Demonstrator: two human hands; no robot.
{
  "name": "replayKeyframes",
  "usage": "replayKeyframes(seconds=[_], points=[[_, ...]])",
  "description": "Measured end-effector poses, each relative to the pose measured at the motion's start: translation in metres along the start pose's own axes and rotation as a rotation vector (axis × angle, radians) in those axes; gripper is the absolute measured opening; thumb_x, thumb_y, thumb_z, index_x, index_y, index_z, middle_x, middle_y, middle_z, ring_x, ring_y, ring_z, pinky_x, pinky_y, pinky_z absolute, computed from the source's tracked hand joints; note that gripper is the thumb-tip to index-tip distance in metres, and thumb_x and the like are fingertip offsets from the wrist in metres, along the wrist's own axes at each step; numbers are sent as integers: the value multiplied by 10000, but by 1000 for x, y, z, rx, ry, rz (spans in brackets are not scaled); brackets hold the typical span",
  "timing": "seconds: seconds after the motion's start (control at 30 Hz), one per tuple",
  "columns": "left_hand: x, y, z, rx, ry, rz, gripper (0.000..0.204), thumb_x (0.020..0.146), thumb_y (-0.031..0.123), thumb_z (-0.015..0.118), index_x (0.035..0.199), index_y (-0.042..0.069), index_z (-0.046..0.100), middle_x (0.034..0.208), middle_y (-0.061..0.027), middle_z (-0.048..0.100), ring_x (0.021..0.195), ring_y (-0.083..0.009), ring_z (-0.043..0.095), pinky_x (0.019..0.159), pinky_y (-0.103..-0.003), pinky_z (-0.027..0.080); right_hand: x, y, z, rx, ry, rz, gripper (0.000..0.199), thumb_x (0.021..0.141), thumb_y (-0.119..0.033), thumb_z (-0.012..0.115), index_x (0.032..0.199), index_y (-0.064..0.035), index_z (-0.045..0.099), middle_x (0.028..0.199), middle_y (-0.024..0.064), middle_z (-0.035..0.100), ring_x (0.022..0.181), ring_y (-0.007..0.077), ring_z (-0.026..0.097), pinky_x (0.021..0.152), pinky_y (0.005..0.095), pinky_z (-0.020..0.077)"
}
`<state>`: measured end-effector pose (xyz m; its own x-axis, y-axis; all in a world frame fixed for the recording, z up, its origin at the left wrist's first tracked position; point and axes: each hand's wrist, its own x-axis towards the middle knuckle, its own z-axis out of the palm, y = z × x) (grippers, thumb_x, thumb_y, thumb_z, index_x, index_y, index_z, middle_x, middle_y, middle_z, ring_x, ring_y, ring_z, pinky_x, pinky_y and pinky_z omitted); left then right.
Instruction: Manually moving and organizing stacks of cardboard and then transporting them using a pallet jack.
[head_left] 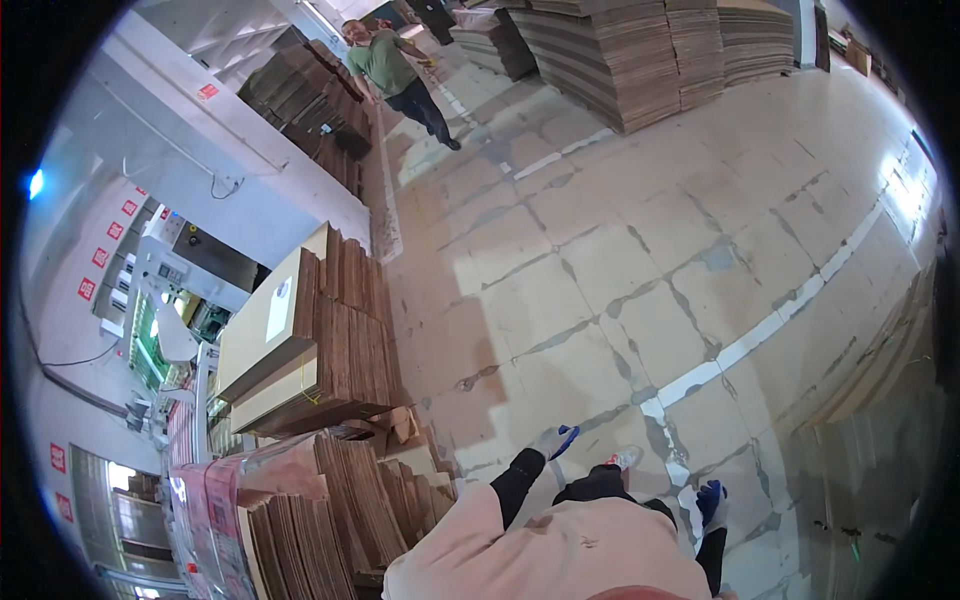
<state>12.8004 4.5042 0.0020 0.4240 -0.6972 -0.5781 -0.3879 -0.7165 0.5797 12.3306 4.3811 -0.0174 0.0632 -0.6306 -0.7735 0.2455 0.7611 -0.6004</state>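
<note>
Head view: in the lower middle of the frame, the left hand (555,441), in a glove with blue fingers, has its fingers loosely extended and apparently holds nothing. Farther right, the right hand (711,505) hangs beside the body; nothing shows in it, but how far its fingers are curled I cannot tell.

The nearest things are a cardboard stack (360,490) at lower left, close to the left arm yet apart from the hand, and a shadowed stack (885,365) at the right edge. The first has ragged, stepped edges, so a sleeve or hip brushing past could likely drag sheets loose. Above it, the taller pile (365,330) has offset layers; a knock might make the upper ones slide.

The tiled floor (560,300) has rough, patched joints, which could catch a shoe (625,457). At upper left of center, a co-worker (385,65) in green stands in the aisle; a collision seems possible if neither gives way.
</note>
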Motion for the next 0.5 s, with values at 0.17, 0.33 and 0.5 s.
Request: replayKeyframes(seconds=[0.17,0.33,0.5], points=[[-17,-8,-19,149,59,-65,464,831,499,508,838,50,626,710,-68,619,603,-162,575,570,-304,449,22,1,-45,173,-243,-4,145,890,-279,464,869,-139,500,595,-1,431,523,143,465,449,269,361],[-54,10,0,-203,-91,-422,435,780,547,566,722,116,567,617,8,541,487,-96,487,427,-246,393,20,53,-147,-51,-14,-18,205,888,-297,477,814,-108,495,582,48,488,424,156,447,367,274,354],[-47,31,28,-170,-128,-489,455,777,559,552,647,124,527,553,1,509,435,-116,454,394,-272,347,4,56,-172,249,282,215,253,888,-338,459,786,-106,449,534,36,429,407,169,408,369,291,339]])
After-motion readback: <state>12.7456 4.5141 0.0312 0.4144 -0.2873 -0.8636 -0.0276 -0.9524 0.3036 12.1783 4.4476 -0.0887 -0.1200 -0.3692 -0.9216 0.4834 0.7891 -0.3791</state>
